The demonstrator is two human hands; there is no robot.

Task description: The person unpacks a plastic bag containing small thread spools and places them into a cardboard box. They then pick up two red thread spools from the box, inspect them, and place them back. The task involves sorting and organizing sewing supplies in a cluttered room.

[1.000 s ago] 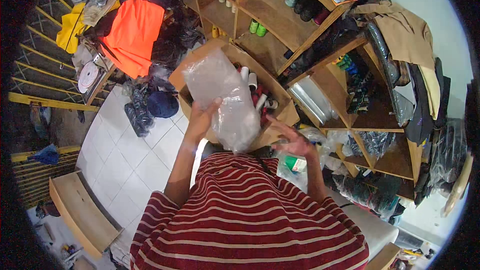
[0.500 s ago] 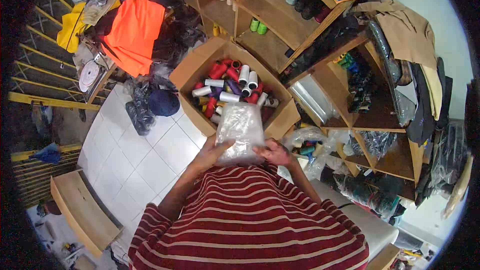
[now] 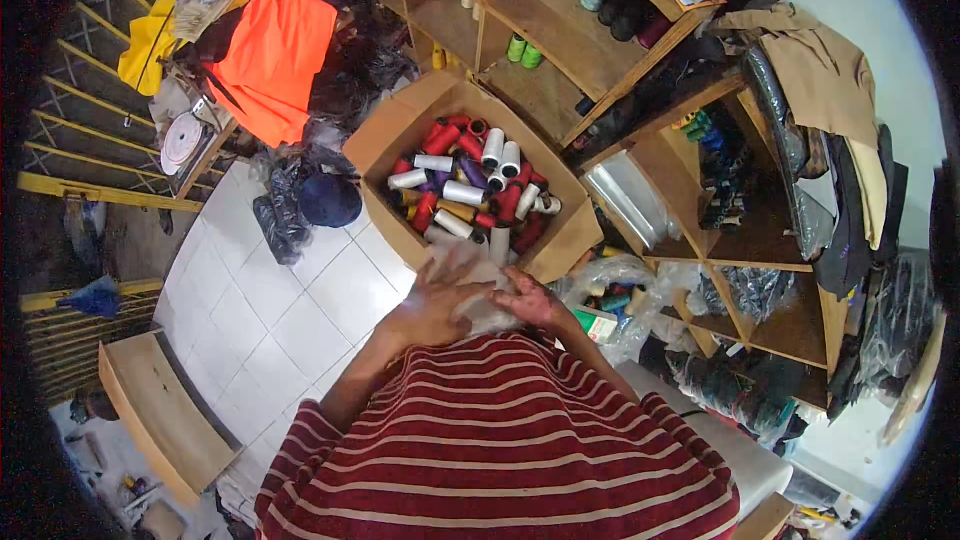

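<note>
Hands (image 3: 480, 298) pressing clear plastic bag (image 3: 478, 285); spool box (image 3: 395, 135) beside

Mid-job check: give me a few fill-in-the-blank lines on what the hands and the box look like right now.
1. Both hands, left hand and right hand, press a crumpled clear ____ against the striped shirt.
2. The cardboard box in front of the hands is full of thread ____.
3. The floor beside the box is laid with white ____.
4. The bright garment heaped at upper left is ____.

Missing words: plastic bag; spools; tiles; orange
</note>
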